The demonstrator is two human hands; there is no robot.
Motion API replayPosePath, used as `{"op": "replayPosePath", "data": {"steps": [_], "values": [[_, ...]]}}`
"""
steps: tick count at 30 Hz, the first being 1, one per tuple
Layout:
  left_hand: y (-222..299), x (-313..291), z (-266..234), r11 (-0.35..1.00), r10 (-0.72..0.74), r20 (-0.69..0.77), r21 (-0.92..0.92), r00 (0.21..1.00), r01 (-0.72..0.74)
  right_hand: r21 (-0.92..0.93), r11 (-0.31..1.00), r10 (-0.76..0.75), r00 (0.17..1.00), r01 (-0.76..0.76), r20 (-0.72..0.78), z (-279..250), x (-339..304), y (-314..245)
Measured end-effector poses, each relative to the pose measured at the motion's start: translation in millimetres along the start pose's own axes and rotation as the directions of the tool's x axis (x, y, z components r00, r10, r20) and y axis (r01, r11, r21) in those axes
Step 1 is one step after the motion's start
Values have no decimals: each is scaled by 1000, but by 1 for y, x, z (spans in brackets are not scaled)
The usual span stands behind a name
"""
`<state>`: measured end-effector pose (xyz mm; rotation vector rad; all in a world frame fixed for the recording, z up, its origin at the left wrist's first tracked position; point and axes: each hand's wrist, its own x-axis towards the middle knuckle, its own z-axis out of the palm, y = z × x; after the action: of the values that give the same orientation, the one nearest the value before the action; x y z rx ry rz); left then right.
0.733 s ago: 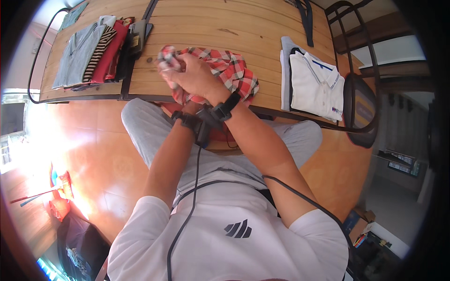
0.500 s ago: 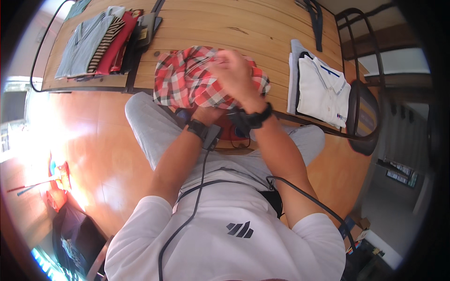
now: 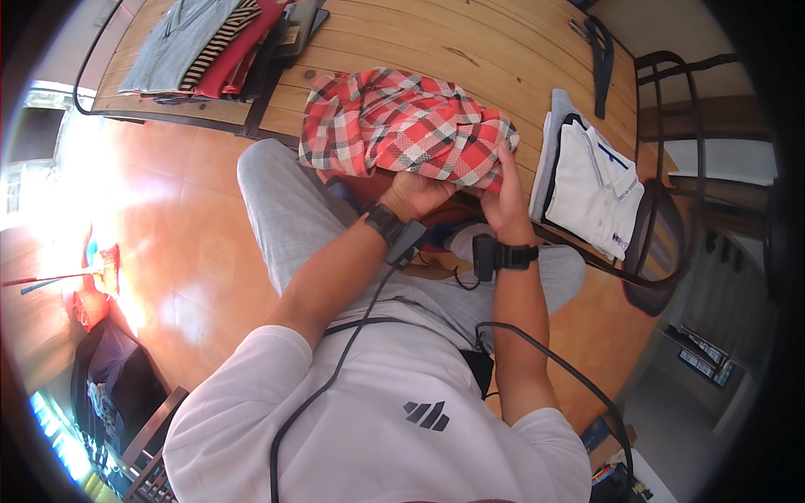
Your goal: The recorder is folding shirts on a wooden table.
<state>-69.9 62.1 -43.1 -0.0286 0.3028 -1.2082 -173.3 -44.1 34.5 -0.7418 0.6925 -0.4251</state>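
Observation:
A red, black and white checked shirt, bunched into a loose bundle, lies at the near edge of the table in front of me. My left hand grips its lower edge from beneath, with the fingertips partly hidden by the cloth. At the bundle's near right corner, my right hand has its thumb on top and its other fingers tucked under. Each wrist wears a black strapped device.
Folded garments are stacked at the far left of the wooden table. Folded shirts, a white polo on top, lie at the right edge. A dark strap rests beyond them. A metal-framed chair stands on the right.
My right hand has come down from above the middle of the shirt to its near right corner and taken hold there. The shirt's top lies smoother. The whole view has shifted slightly.

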Motion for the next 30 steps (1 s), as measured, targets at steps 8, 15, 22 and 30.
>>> {"op": "replayPosePath", "data": {"steps": [8, 15, 22, 30], "values": [[17, -36, 0, 704, -124, -364, 623, 923, 340, -406, 905, -165, 985, 128, -57, -26, 44, -1], [82, -95, 27, 435, -128, -466, 767, 875, 472, -845, 523, -360, 928, 114, -98, -30, 49, 2], [138, -112, 56, 397, 107, -213, 905, 971, 155, -969, 231, -497, 866, 82, -45, -38, 48, 3], [177, -73, 37, -884, 274, 414, 464, 868, 58, -951, 293, -454, 890, 97, -49, -41, 44, 3]]}}
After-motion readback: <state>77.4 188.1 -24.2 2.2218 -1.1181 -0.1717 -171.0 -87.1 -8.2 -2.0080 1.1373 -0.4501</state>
